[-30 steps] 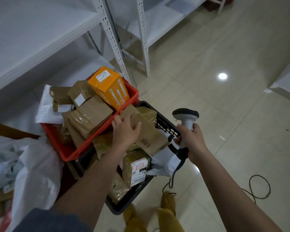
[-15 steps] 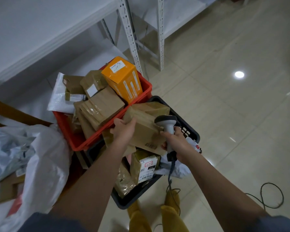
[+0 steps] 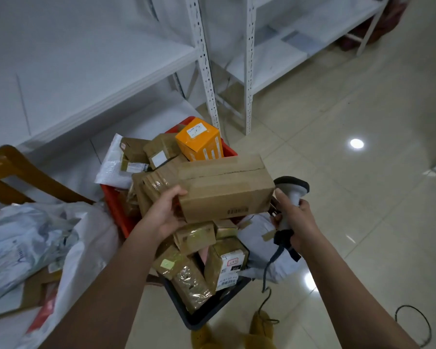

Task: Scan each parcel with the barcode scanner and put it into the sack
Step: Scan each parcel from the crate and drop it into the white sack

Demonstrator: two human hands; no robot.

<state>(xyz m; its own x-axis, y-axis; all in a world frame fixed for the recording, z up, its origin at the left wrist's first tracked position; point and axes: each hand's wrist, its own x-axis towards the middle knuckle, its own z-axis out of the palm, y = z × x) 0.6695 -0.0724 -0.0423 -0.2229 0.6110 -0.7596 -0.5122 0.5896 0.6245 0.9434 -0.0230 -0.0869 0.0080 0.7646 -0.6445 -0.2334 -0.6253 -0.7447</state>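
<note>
Left hand (image 3: 165,214): grips end of brown cardboard parcel (image 3: 224,188), raised above black crate (image 3: 202,316) | right hand (image 3: 298,224): wrapped round barcode scanner (image 3: 291,195) handle, head beside parcel's right end | white sack (image 3: 61,250): lower left

1. There is one view only, from a wide-angle camera worn on the person's head.
2. It looks forward and steeply down, so both forearms run up from the lower edge.
3. The left hand (image 3: 164,215) and right hand (image 3: 298,222) sit close, near mid-frame.
4. Beyond the hands the floor (image 3: 350,109) and white shelves (image 3: 275,59) bend towards the edges.
</note>
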